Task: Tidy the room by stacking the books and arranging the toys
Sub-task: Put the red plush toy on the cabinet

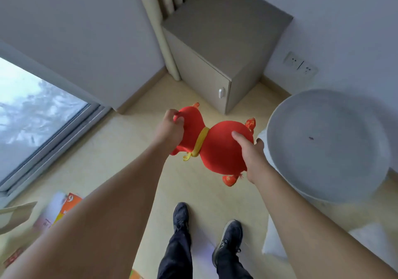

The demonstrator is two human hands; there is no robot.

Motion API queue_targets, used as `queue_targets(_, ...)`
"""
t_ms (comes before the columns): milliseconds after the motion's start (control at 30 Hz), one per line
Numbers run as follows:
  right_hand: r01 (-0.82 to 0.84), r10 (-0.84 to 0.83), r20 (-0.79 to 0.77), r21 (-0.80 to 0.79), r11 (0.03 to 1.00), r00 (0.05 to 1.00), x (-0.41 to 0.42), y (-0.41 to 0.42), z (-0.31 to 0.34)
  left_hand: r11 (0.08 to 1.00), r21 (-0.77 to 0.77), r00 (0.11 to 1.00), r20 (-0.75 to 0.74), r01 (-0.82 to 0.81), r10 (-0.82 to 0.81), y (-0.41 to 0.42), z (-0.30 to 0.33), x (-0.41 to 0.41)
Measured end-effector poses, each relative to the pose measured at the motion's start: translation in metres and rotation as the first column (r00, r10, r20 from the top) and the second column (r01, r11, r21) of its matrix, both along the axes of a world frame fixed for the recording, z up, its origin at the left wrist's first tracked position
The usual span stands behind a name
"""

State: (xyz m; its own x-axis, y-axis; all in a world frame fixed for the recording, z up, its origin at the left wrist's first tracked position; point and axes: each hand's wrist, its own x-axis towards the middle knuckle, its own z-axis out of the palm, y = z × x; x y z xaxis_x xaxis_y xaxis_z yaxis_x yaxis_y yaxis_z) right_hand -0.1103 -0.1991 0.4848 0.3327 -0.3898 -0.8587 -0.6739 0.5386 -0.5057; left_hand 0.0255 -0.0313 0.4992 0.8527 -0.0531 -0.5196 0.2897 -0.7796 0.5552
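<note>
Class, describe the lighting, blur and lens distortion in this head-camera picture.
Head view: soft daylight from the blown-out window; wide-angle bending of the walls and round grey table; the red gourd-shaped plush toy fairly sharp; the orange book smeared.

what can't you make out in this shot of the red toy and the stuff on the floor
All in the head view:
- Red toy: its underside and any face are turned away; left hand and right hand cover parts of each end.
- Books on the floor: blurred, half hidden behind the left forearm, so titles and count are unreadable.
- Cabinet: door shut, contents hidden.
- Round table: its base is hidden under its own top.
</note>
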Motion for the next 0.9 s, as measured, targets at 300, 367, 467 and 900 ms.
queue_targets(300, -0.026, 0.035, 0.187, -0.053, 0.998, 0.982, 0.013, -0.008, 0.14, 0.995, -0.069, 0.997, 0.038, 0.069, -0.066, 0.025, 0.14, -0.003)
queue_targets(367, -0.054, 0.056, 0.239, -0.018, 0.998, 0.969, 0.036, -0.011, 0.153, 0.994, -0.098, 0.999, 0.013, 0.053, -0.052, 0.032, 0.155, 0.022)
queue_targets(467, -0.048, 0.047, 0.27, -0.003, 0.999, 0.962, 0.079, -0.015, 0.161, 0.983, -0.172, 0.998, -0.003, 0.056, -0.058, 0.029, 0.17, 0.068)
queue_targets(900, 0.14, -0.128, 0.25, -0.03, 0.99, 0.96, 0.242, -0.109, 0.158, 0.889, -0.281, 0.927, 0.005, 0.361, -0.375, -0.09, 0.174, 0.255)
